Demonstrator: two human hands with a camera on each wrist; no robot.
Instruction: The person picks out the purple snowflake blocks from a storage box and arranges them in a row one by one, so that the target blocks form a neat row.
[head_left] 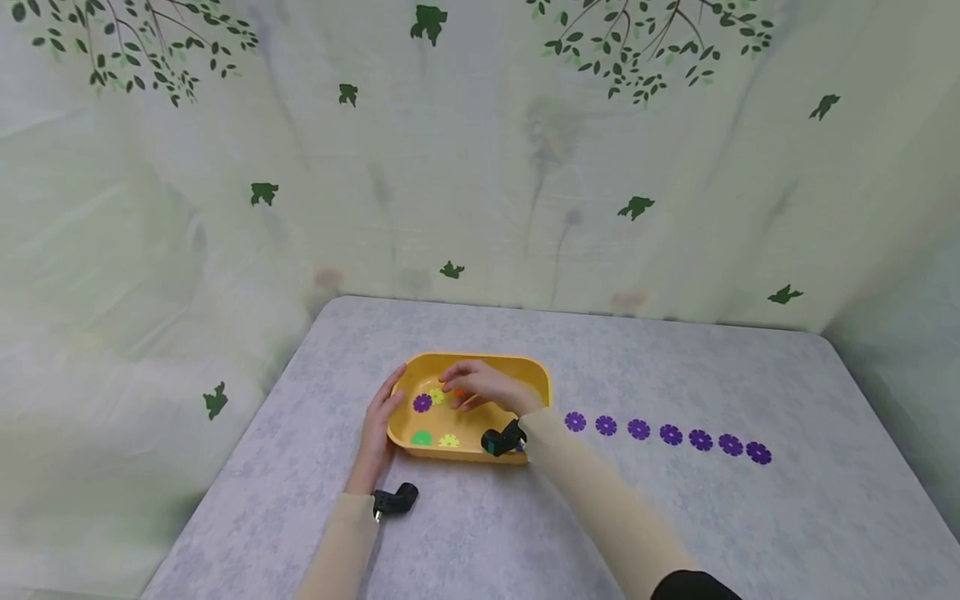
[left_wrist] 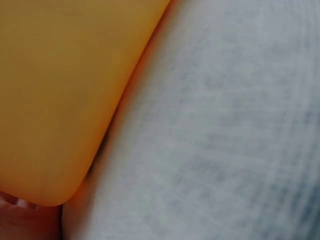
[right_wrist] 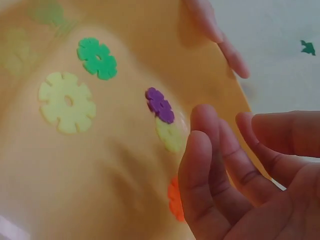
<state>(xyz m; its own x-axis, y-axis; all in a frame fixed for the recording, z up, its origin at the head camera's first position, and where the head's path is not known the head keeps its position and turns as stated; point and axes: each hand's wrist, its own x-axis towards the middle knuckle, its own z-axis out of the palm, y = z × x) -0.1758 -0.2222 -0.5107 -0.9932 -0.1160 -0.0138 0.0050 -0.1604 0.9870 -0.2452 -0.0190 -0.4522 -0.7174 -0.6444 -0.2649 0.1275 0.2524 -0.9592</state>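
Note:
My left hand (head_left: 381, 421) holds the left end of a yellow plastic tray (head_left: 480, 360), its thumb over the rim. In the left wrist view the tray's side wall (left_wrist: 65, 90) hides most of that hand. Above the tray hovers my right hand (head_left: 491, 387), fingers loosely bent and nothing between them. On the tray floor lie notched snowflake discs: a green disc (right_wrist: 97, 58), a pale yellow disc (right_wrist: 67, 103), a purple disc (right_wrist: 160, 105) overlapping another yellow disc (right_wrist: 169, 135), and an orange disc (right_wrist: 176, 199) partly behind my right fingers.
To the tray's right, several purple discs (head_left: 671, 434) form a row on the grey table (head_left: 750, 533), slanting toward the near right. Behind the table hangs a pale curtain (head_left: 480, 167) with leaf prints. A black wrist camera (head_left: 395, 499) sits beside my left wrist.

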